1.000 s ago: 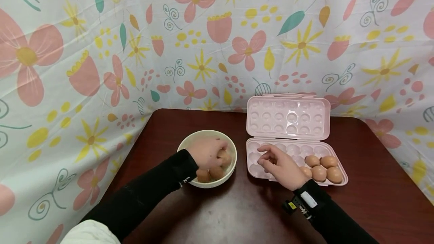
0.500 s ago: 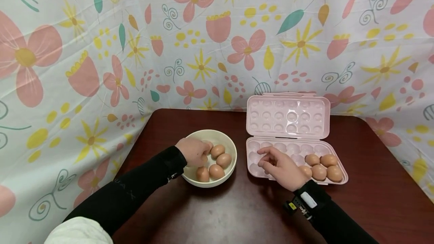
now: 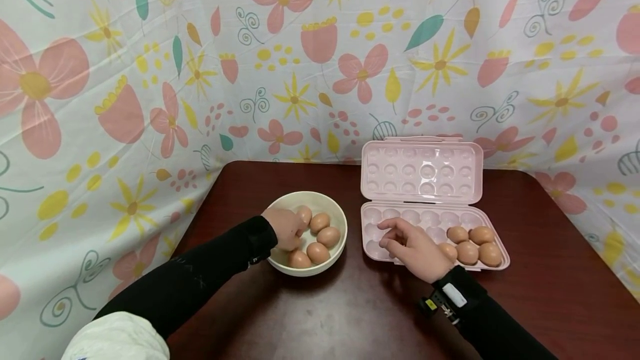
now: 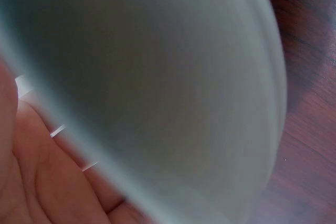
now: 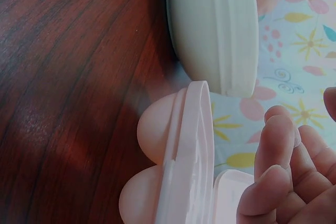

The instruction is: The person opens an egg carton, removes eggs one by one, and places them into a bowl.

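Note:
My left hand (image 3: 284, 228) reaches over the near-left rim of a cream bowl (image 3: 307, 271), fingers bent down inside it. Several brown eggs lie in the bowl, one egg (image 3: 303, 214) just beyond the fingers. In the left wrist view the bowl wall (image 4: 252, 103) hides the fingertips; I cannot tell whether they hold an egg. Above the left part of a pink egg carton (image 3: 374, 250) hovers my right hand (image 3: 419, 250), its fingers loosely bent and nothing in them. The right wrist view shows those relaxed fingers (image 5: 275, 140) beside the carton's edge.
The carton's lid (image 3: 422, 171) stands raised at the back. Several brown eggs (image 3: 467, 253) fill cups at the carton's right end. Everything rests on a dark red-brown table (image 3: 320, 326), with a flower-printed cloth (image 3: 320, 93) hanging behind and at the left.
The left hand has moved from over the eggs at the bowl's right to its left side, uncovering several eggs. The right hand has stayed over the carton.

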`<state>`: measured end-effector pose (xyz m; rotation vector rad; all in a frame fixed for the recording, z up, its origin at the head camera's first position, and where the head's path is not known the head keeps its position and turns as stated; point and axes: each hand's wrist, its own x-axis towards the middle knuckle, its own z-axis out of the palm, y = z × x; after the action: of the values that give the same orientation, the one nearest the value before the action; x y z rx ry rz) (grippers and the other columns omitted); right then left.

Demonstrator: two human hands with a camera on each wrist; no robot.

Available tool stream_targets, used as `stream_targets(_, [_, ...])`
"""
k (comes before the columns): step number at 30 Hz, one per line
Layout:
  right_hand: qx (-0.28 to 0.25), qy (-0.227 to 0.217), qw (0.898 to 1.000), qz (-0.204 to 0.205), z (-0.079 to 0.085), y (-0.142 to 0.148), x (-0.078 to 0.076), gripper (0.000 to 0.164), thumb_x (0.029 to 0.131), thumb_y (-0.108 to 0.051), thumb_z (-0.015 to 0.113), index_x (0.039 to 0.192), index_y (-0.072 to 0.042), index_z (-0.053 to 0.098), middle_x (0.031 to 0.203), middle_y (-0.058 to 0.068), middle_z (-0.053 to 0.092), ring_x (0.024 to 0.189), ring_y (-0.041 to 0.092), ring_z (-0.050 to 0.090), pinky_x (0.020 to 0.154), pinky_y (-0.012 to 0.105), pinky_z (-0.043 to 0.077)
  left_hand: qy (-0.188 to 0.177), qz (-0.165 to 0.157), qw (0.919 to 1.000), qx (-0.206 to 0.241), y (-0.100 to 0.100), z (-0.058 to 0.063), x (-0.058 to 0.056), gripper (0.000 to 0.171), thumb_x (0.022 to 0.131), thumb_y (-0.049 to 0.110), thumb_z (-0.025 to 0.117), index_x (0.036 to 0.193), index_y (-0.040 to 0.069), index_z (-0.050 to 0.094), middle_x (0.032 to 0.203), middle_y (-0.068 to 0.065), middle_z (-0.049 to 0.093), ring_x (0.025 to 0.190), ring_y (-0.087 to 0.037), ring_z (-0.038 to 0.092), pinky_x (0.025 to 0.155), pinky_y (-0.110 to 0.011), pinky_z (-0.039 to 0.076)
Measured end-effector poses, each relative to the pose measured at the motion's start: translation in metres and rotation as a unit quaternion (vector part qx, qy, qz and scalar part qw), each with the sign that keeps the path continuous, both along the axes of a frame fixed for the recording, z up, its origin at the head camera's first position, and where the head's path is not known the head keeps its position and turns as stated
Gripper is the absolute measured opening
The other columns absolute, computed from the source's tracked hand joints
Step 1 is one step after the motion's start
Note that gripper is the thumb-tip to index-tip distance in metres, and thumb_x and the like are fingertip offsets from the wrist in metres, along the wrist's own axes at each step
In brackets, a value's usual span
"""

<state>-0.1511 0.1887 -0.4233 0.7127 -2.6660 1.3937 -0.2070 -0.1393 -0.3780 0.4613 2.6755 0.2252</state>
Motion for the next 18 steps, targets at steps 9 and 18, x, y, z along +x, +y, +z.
stream_targets(9, [0.006,-0.013,1.0,-0.02,-0.002,0.003,-0.001,0.022,0.098,-0.015,0.064,0.12,-0.014,0.061,0.086,0.011,0.069,0.069,0.007,0.06,0.064,0.023,0.051,0.075,-0.053,0.9956,-0.017,0.006,0.01,0.0,0.014,0.088,0.022,0.068,0.102,0.023,0.065,0.086,0.009,0.065,0.08,-0.011,0.057,0.069,-0.026,0.048])
stream_targets(18, [0.096,0.012,0.992,-0.083,0.0,0.017,-0.001,0.021,0.098,-0.022,0.064,0.118,-0.016,0.066,0.096,-0.004,0.071,0.075,0.002,0.058,0.067,0.021,0.048,0.201,-0.165,0.9644,0.048,0.035,0.018,0.014,0.016,0.098,0.032,0.057,0.085,0.024,0.059,0.066,0.01,0.053,0.064,-0.008,0.051,0.063,-0.025,0.042])
